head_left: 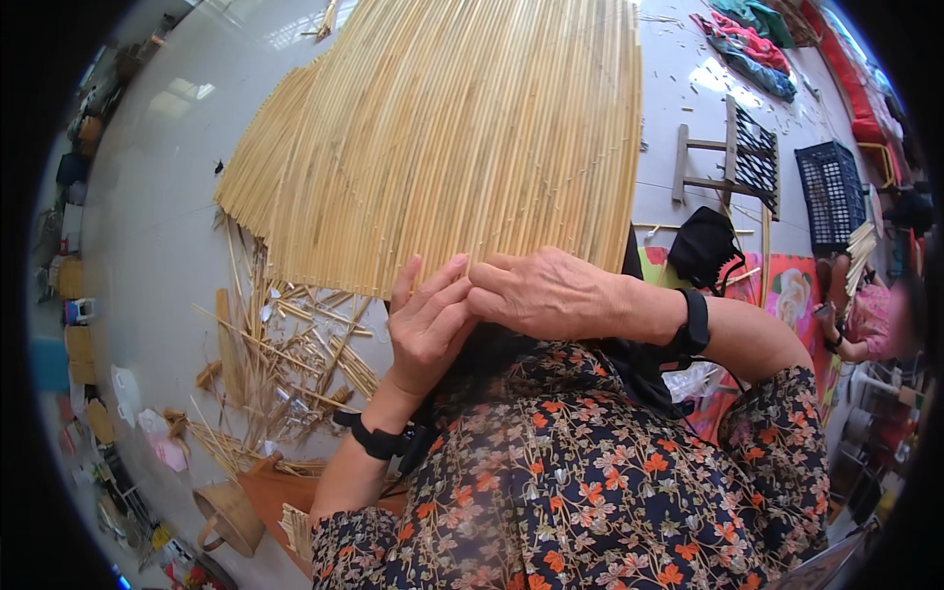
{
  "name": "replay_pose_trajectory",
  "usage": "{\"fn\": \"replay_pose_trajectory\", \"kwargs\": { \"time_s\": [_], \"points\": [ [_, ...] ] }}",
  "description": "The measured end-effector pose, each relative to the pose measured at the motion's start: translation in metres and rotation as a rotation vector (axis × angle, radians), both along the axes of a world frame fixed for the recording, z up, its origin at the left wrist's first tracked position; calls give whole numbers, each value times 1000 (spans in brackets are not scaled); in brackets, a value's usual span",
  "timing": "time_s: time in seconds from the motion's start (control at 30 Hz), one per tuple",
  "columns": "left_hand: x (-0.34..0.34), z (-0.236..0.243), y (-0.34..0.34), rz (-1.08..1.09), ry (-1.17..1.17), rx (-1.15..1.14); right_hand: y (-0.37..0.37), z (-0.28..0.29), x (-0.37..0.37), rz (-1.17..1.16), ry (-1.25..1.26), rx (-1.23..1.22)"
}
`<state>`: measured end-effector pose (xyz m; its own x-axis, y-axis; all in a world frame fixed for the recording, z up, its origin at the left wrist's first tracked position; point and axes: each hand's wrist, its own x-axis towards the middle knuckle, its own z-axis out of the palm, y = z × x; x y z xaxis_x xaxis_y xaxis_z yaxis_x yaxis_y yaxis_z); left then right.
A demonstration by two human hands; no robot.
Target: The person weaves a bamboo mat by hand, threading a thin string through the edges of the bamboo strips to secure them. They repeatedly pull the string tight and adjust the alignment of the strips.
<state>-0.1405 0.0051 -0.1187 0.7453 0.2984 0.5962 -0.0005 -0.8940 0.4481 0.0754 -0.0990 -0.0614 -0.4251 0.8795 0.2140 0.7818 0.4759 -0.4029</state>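
Note:
A large mat of straw-coloured reed stalks (462, 138) laid side by side spreads away from my body, with rows of small knots across it. Both my hands meet at its near edge. My left hand (430, 320) lies with bent fingers over that edge, its thumb hidden. Close against it, my right hand (551, 293) has its fingers drawn together in a pinch at the rim of the mat. Their fingertips nearly touch, and any thread between them is too small to make out. Each wrist wears a black band.
Reed offcuts (315, 344) litter the floor at left, near a wooden bucket (228, 518). To the right are a folding stool (731, 157), a black cap-like item (706, 246) and a dark plastic crate (829, 195). Another person (870, 315) sits at far right, near pale reeds.

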Motion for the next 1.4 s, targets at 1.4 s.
{"fn": "replay_pose_trajectory", "kwargs": {
  "time_s": [1.4],
  "points": [
    [14, 24, 5, -71, 142, -233, 4, -11, 16, -257, 1208, -520]
  ]
}}
